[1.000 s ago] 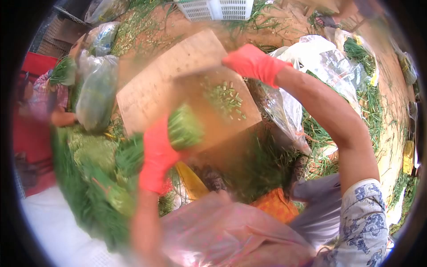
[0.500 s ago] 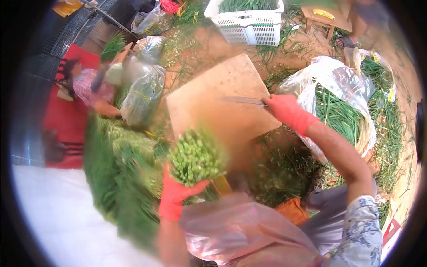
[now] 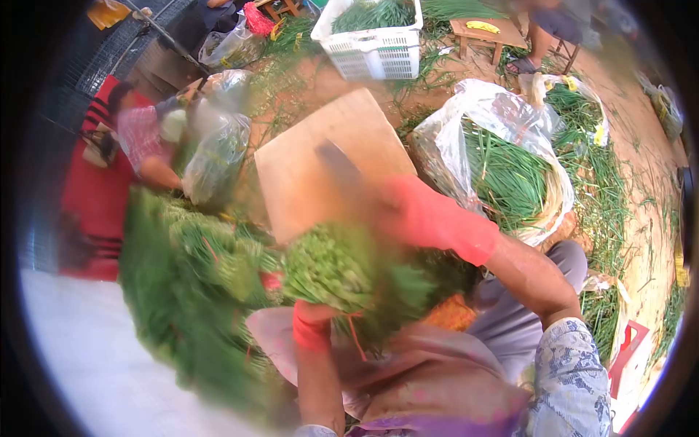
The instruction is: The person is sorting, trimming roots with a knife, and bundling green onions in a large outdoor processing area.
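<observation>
My left hand (image 3: 312, 329), in a red glove, is closed around a thick bunch of chives (image 3: 328, 268), its pale green cut ends facing up. A thin red tie hangs from the bunch. In the other red glove, my right hand (image 3: 440, 220) grips a knife (image 3: 338, 164), whose blade is blurred and points up and left over the wooden board (image 3: 302, 178). The right glove is close beside the bunch, on its upper right. Both hands are above my lap, at the near edge of the board.
Tied green bundles (image 3: 189, 291) are heaped at left. A plastic bag of chives (image 3: 510, 171) lies at right, and a white crate (image 3: 378, 58) stands behind the board. Another person (image 3: 142, 138) sits at upper left near a filled bag (image 3: 217, 156). A small wooden stool (image 3: 484, 30) is at the back.
My right hand has swung the knife left and down toward the bunch. My left hand has shifted slightly right with the chives, and the view has turned a little right.
</observation>
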### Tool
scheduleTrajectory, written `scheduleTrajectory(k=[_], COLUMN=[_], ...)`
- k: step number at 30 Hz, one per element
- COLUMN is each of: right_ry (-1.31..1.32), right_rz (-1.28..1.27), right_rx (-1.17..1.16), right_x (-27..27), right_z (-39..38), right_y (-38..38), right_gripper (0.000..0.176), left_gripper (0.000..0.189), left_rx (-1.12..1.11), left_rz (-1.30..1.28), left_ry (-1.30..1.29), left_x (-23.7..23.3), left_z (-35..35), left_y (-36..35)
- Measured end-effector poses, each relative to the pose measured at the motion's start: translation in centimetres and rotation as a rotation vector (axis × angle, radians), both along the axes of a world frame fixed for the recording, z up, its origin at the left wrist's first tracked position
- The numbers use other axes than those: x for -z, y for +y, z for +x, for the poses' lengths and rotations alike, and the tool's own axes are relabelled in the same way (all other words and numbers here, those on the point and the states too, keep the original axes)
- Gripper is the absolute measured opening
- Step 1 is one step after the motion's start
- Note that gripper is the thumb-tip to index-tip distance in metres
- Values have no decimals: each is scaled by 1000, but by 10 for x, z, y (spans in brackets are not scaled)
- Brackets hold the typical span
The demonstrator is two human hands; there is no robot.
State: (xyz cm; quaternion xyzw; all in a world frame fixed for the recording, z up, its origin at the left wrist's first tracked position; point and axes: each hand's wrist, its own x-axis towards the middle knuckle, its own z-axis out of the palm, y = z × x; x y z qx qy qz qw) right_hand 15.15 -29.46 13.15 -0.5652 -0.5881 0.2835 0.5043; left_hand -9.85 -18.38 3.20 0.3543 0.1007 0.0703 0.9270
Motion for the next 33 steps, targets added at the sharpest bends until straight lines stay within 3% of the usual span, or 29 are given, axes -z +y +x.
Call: scheduleTrajectory(k=[3,7,8,10,12,14,15,16,18,21,22,24,25,27,29,31,33], right_ry=[531,780,563,643,1081,962,685,432,4,-534,-444,-121,119,13,-159,-262,-286], right_rz=[-131,41,144,389,614,771,821,696,268,-252,-238,-232,-243,-98,-72,-60,-60], right_rx=[5,24,130,28,-231,-31,208,120,234,195,222,214,181,111,95,65,17], right_x=[-22,-55,-64,-78,-108,-148,-152,-141,-110,-33,-25,-36,-46,-53,-56,-52,-45], right_z=[-6,5,8,32,70,99,114,130,137,79,47,-7,-31,-71,-92,-100,-103], right_y=[-12,-33,-39,-52,-71,-108,-125,-139,-147,-121,-109,-85,-76,-61,-44,-35,-27], right_gripper=[23,21,21,22,23,15,12,14,26,22,22,24,25,25,27,29,29], left_gripper=[69,82,88,103,102,95,92,89,85,81,84,90,94,96,93,92,96], left_rx=[-150,-262,-286,-330,-219,-267,-291,-315,-409,-595,-480,-459,-511,-569,-590,-605,-504], left_rz=[-341,-134,-150,-122,-96,-138,-159,-159,-92,-103,22,-42,-10,33,48,-26,88], left_ry=[-77,-267,-347,-420,-413,-429,-438,-403,-400,-267,-410,-493,-431,-356,-335,-244,-181], left_x=[11,5,3,11,14,12,11,-7,-2,20,-7,-27,-11,-2,-20,-6,-9], left_z=[-6,1,2,-5,-13,-19,-21,-26,-26,-38,-27,-16,-22,-29,-24,-28,-36], left_y=[-14,-27,-34,-33,-14,-23,-27,-26,-15,4,-10,-27,-19,-15,-29,-28,-26])
